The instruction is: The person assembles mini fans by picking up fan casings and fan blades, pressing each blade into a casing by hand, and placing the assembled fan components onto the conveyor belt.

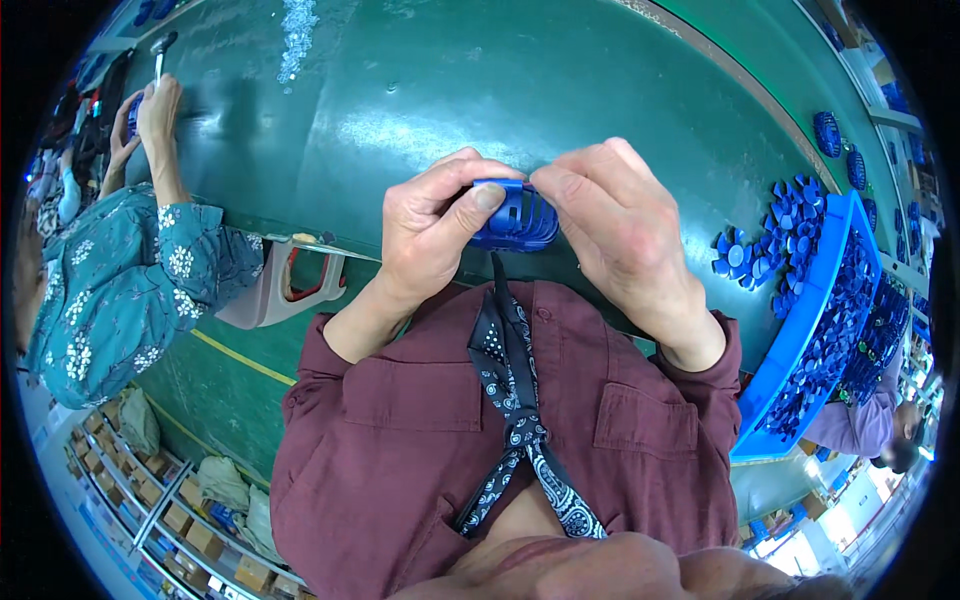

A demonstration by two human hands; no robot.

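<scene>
While our left grip clamps the blue slatted piece between thumb and fingers, our right grip is curled, fingertips at the piece's top edge; we can't tell whether they pinch anything. We hold the piece before our chest, over the green desk. Blue discs lie right, beside a blue bin.

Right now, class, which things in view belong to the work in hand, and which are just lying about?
In the work:
- blue slotted part, held by the left hand, with the right hand at its edge
- probably the loose blue discs and blue bin

Apparently just lying about:
- grey chair
- cardboard boxes

Unclear: the pale bits.
</scene>
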